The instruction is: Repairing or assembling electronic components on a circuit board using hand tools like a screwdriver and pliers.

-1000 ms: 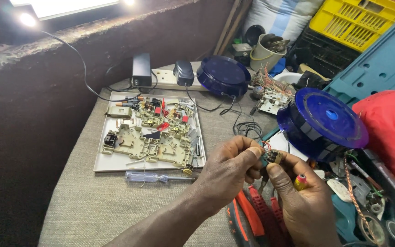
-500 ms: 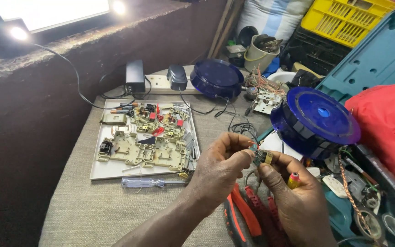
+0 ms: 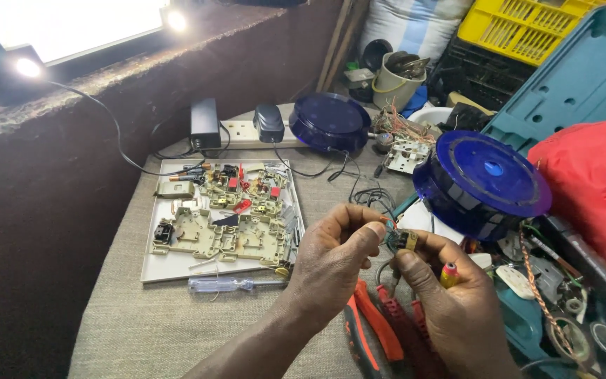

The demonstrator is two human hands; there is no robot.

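Right of the white tray (image 3: 177, 270) of dismantled beige parts, my left hand (image 3: 331, 260) and right hand (image 3: 450, 309) pinch one small component (image 3: 405, 241), wires not yet freed.

Your fingers hide most of the small part (image 3: 405, 240); the pliers (image 3: 373, 330) run under your right hand (image 3: 450, 309).

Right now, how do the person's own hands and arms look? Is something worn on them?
Both hands are bare: the left hand and the right hand have no gloves, and no rings or watch are visible. The left forearm is bare, with no sleeve in view. Nails are short.
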